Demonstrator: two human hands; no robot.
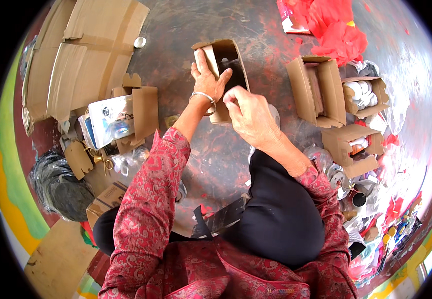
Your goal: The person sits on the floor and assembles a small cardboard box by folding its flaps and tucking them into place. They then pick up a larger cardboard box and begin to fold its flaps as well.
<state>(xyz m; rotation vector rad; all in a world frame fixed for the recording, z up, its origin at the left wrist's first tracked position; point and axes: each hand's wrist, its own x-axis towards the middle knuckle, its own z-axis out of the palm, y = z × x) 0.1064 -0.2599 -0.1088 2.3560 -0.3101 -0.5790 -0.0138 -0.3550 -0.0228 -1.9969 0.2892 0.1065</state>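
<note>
In front of me stands an open cardboard box [242,61] with a dark inside. Along its left side is a cream-coloured slab or narrow box [209,54]. My left hand [210,83], with a pale bangle at the wrist, lies across this slab with fingers and thumb apart. Something black [233,70] shows beside the thumb, too dark to name. My right hand [251,118] is closed beside the box's near right corner. Its fingers are curled together, and whatever they may hold is hidden.
Large cardboard sheets [94,60] and a box with clear packaging [146,107] lie left. At right stand an open carton [333,94], a box of white round pieces [381,99] and another carton [340,147]. Red cloth [338,30] lies at the back; mixed clutter spreads along the near right.
</note>
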